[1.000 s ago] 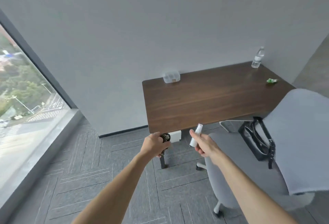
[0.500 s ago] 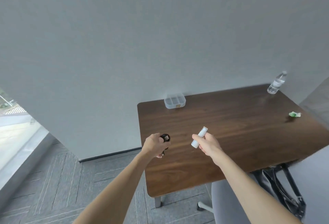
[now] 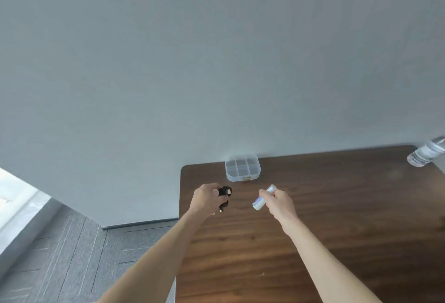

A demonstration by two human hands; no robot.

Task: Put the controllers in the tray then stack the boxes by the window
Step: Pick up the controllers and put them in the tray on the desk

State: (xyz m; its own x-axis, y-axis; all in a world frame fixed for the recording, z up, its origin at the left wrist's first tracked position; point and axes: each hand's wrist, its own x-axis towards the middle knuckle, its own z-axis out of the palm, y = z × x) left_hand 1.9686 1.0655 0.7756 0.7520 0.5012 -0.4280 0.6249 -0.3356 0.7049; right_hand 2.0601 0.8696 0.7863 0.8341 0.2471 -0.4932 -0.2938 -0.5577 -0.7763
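From my remote seat I read the dark brown wood-grain counter (image 3: 337,218) as smooth with a low satin sheen, and the small translucent plastic compartment tray (image 3: 242,170) at its back edge as frosted and matt. My left hand (image 3: 204,199) is wrapped around a coiled black cable (image 3: 225,194) that looks like matt rubbery plastic with a metal plug, while my right hand (image 3: 279,202) grips a smooth glossy white cylinder (image 3: 263,197). The clear plastic water bottle (image 3: 426,152) glints, the grey wall (image 3: 216,62) looks flat matt, and the grey floor (image 3: 60,254) looks like rough woven carpet.

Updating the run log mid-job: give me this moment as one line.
left hand: holds black cable | right hand: holds white tube | tray: on desk, by wall
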